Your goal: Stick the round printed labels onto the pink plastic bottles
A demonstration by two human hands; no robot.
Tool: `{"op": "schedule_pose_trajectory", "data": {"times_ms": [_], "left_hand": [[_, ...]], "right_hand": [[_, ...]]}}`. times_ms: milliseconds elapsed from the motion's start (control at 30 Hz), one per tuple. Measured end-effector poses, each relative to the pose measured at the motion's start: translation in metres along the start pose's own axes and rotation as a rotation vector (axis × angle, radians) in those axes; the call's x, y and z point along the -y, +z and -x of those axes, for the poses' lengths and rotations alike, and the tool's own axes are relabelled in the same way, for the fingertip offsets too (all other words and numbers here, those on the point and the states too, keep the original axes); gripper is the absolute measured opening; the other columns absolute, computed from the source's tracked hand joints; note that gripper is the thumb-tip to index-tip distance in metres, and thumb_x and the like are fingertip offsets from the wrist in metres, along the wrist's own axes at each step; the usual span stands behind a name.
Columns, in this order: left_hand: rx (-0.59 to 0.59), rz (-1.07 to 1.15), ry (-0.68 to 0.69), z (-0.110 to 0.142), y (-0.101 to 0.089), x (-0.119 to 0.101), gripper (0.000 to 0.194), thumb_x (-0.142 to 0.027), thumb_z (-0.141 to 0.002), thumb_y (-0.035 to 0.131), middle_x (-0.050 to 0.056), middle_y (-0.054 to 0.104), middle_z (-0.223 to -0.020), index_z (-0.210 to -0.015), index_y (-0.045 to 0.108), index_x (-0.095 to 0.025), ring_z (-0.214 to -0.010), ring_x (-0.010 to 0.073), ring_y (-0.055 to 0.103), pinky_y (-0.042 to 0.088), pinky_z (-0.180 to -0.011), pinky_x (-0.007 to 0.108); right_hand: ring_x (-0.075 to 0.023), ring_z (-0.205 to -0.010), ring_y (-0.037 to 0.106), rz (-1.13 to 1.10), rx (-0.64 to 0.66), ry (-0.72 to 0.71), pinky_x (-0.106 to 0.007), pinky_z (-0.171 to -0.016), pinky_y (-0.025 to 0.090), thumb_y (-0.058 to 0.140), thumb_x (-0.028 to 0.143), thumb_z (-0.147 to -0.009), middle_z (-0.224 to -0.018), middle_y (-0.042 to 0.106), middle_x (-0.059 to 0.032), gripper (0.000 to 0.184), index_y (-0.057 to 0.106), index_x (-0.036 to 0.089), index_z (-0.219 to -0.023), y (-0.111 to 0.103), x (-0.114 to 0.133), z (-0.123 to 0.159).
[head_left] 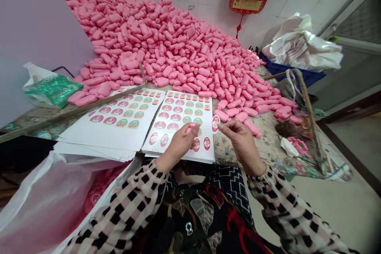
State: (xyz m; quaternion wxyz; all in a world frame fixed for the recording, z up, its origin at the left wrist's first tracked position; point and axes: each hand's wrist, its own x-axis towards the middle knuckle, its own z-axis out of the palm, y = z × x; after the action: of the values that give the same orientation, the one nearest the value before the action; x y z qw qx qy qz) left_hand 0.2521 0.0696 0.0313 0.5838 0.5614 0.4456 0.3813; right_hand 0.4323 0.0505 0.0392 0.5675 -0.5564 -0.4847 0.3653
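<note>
My left hand [182, 141] is closed round a small pink plastic bottle [188, 129], most of it hidden by the fingers. It hovers over the right-hand stack of sticker sheets [178, 151]. In a pinch between thumb and forefinger, my right hand [241, 139] has an oval sticker [216, 124] with a red-pink print and white rim. That sticker is off its sheet, held upright beside the stack's right edge. Rows of pink, green and red labels cover the sheets. To the left lies a second stack of sticker sheets [98, 134], partly bare of labels.
A big heap of pink bottles [154, 43] spreads across the back of the worn table [226, 154]. A wooden bar [77, 108] crosses the left sheets. An open white sack [38, 194] with pink items hangs at lower left. A blue crate [309, 78] stands at the right.
</note>
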Motion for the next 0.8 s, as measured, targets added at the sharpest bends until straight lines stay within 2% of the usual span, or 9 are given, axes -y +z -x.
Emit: {"op": "schedule_pose_trajectory", "data": {"times_ms": [33,100,200,400,800], "left_hand": [[0.004,0.229,-0.092,0.001,0.001,0.0,0.057,-0.066,-0.078,0.043,0.006,0.061,-0.083,-0.107,0.058,-0.019,-0.065,0.0162,0.058,0.047,-0.06,0.03],[0.018,0.615,-0.244,0.002,0.005,0.0,0.058,-0.068,-0.076,0.044,0.003,0.057,-0.076,-0.102,0.058,-0.019,-0.056,0.0118,0.053,0.044,-0.052,0.026],[0.005,0.871,-0.359,0.002,0.01,0.001,0.055,-0.066,-0.075,0.048,0.002,0.055,-0.074,-0.101,0.059,-0.018,-0.057,0.0103,0.053,0.045,-0.051,0.024],[0.092,0.935,-0.368,0.004,0.009,0.001,0.062,-0.066,-0.077,0.044,0.002,0.052,-0.067,-0.104,0.062,-0.013,-0.055,0.0093,0.051,0.045,-0.052,0.022],[0.101,0.93,-0.326,0.004,0.01,0.005,0.065,-0.068,-0.075,0.046,0.002,0.051,-0.067,-0.105,0.062,-0.012,-0.055,0.0092,0.05,0.044,-0.053,0.022]], "right_hand": [[-0.0108,-0.061,0.048,-0.025,0.027,0.011,-0.025,-0.06,0.039,0.072,0.04,-0.067,-0.067,0.057,0.002,0.027,0.057,0.018,-0.067,0.005,0.003,0.006],[-0.0109,-0.06,0.048,-0.03,0.106,0.039,-0.025,-0.059,0.039,0.072,0.039,-0.068,-0.065,0.056,0.002,0.025,0.057,0.018,-0.067,0.016,0.008,0.018],[-0.011,-0.058,0.048,0.018,0.175,0.051,-0.025,-0.057,0.038,0.072,0.039,-0.068,-0.062,0.056,0.0019,0.025,0.058,0.018,-0.067,0.028,0.012,0.028],[-0.0117,-0.058,0.05,0.07,0.206,0.041,-0.025,-0.055,0.039,0.071,0.041,-0.067,-0.061,0.059,0.0008,0.026,0.058,0.018,-0.066,0.032,0.008,0.032],[-0.0143,-0.06,0.057,0.055,0.24,0.063,-0.027,-0.061,0.044,0.07,0.042,-0.067,-0.063,0.064,-0.0011,0.026,0.059,0.018,-0.065,0.034,0.009,0.034]]}}
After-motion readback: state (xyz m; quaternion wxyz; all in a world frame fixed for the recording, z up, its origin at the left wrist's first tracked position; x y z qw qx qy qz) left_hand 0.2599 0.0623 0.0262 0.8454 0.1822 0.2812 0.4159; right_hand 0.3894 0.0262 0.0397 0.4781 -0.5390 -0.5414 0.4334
